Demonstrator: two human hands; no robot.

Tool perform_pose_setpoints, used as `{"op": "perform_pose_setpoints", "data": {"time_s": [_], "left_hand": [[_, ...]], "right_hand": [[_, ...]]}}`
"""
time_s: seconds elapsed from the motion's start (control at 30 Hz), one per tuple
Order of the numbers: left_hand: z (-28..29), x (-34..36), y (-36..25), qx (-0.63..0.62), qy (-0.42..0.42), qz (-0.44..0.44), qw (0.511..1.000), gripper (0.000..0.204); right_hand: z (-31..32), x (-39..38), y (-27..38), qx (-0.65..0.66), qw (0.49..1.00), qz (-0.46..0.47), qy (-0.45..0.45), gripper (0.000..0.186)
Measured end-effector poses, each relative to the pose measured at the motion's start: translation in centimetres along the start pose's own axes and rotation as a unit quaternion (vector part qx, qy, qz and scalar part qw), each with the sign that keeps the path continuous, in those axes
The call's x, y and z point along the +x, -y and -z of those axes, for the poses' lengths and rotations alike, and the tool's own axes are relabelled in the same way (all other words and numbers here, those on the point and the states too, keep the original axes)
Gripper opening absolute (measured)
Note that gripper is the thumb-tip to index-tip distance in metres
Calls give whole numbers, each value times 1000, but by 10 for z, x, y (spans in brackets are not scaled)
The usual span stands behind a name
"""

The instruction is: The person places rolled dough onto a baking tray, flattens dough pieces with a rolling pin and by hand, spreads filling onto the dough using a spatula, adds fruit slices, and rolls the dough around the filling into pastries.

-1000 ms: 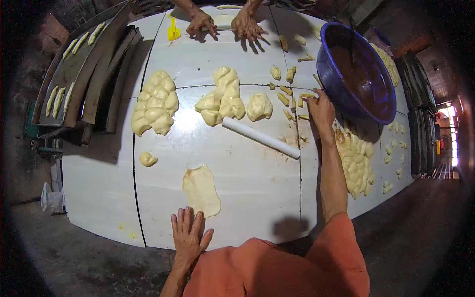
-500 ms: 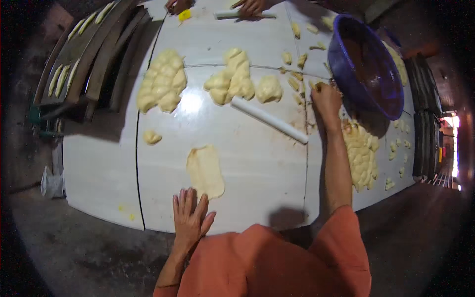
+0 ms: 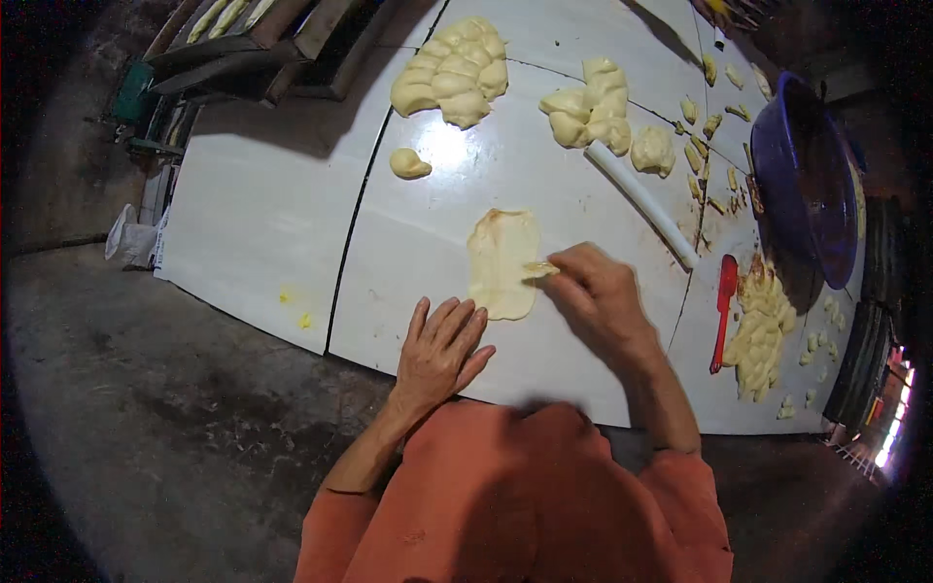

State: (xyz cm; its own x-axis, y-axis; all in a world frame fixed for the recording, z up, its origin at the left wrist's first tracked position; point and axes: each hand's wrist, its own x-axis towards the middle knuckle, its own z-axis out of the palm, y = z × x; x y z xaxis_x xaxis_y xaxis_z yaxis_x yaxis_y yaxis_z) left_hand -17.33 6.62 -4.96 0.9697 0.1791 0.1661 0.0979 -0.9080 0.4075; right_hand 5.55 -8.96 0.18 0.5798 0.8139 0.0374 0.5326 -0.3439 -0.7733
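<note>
— Now that my right hand point(image 3: 595, 296) has come back from the far edge by the blue bowl point(image 3: 805, 185), where is it?

— At the right edge of the flat piece of dough point(image 3: 502, 260) in front of me. A second ago that arm was stretched out toward the small cut bits beside the bowl. Now my fingertips pinch a small strip of filling point(image 3: 540, 269) and hold it on the dough's right side.

— And your left hand point(image 3: 439, 345)?

— It lies flat on the white table point(image 3: 253, 223), fingers spread, gripping nothing, just below the dough's near end. It has hardly moved.

— So what does that mean for the work?

— I judge the fetching is done and the filling stage is starting. The white rolling pin point(image 3: 643, 202) lies untouched beyond, and the red scraper point(image 3: 724, 309) sits off to my right.
</note>
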Motion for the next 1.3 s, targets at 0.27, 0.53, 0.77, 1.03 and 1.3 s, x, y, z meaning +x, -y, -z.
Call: {"op": "perform_pose_setpoints", "data": {"time_s": [0.27, 0.53, 0.77, 1.03, 1.3], "left_hand": [[-5, 0, -1, -4, -9, -13, 1000, 52], [-6, -4, 5, -23, 0, -10, 1000, 53], [-8, 0, 1, 1, 4, -19, 1000, 50], [-4, 2, 1, -19, 42, -8, 999, 53], [-4, 2, -6, -9, 48, -24, 999, 51]], "right_hand": [[-14, -24, -10, -22, 998, -30, -42, 21], [30, -68, -63, -148, 963, -103, -200, 23], [93, -141, -118, -320, 800, -344, -373, 29], [115, -159, -136, -143, 807, -494, -291, 31], [111, -165, -137, -135, 835, -454, -281, 31]]}}
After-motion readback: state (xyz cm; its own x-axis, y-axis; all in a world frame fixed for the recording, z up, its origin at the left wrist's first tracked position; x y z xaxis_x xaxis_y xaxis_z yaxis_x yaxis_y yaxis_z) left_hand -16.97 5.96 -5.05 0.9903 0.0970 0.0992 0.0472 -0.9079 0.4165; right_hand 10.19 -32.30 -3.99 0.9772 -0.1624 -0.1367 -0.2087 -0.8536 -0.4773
